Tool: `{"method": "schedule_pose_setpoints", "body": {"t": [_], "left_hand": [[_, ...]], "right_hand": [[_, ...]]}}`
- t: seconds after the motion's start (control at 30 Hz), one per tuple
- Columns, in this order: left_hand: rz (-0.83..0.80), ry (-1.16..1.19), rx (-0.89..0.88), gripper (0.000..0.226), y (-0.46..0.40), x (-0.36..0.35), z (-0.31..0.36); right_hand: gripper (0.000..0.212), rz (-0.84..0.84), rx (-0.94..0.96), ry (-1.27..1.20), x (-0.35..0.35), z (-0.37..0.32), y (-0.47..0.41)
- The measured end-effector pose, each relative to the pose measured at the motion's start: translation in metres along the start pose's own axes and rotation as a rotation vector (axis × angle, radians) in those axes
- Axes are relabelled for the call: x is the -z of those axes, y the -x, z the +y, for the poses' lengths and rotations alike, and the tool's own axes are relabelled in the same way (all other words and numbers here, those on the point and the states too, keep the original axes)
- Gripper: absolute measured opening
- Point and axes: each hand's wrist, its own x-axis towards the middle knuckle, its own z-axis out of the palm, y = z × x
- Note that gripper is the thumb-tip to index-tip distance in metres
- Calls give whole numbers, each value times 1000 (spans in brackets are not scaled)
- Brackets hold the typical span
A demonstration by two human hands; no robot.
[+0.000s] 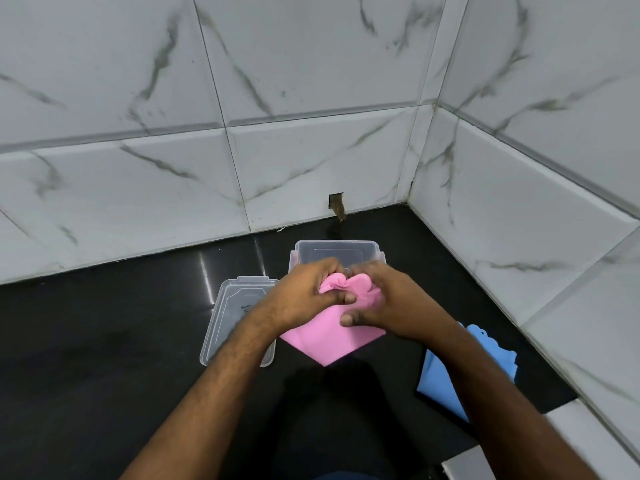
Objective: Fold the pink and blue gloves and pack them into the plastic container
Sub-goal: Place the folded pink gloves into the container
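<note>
Both hands, the left hand (304,292) and right hand (384,299), pinch the bunched pink glove (332,337) on the black counter (104,341) just before the open plastic container (337,252), and I reckon a slack pinch would let the springy roll unfurl.

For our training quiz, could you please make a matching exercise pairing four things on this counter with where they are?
Things:
1. pink glove
2. blue glove
3. lid
4. container

Places:
A. lying to the right of the person's right arm
B. open, just beyond the hands
C. gripped by both hands
D. flat on the counter under the left forearm

Pairs: 1-C, 2-A, 3-D, 4-B
</note>
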Motion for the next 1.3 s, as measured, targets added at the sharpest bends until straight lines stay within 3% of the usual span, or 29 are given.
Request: {"method": "schedule_pose_setpoints", "body": {"t": [0.17,0.3,0.4,0.53,0.73,0.93,1.1,1.3], "left_hand": [[31,-58,-16,23,-2,1,-1],[85,-36,18,31,-6,8,-6],[85,23,58,52,-6,16,-12],[4,167,118,70,5,28,-27],[192,729,186,33,6,31,-54],[442,927,395,22,-23,0,-52],[512,912,479,28,-56,4,-54],[406,658,458,50,-83,3,-61]], "right_hand": [[69,29,-50,62,-12,-7,-9],[50,95,-57,60,-18,-9,-16],[28,135,-26,83,-15,-11,-22],[13,197,-23,-102,-3,-5,-27],[17,320,-103,-573,-2,15,-31],[28,353,-214,-679,-5,32,-55],[24,440,-250,-671,4,48,-87],[27,486,-237,-457,1,68,-117]]}}
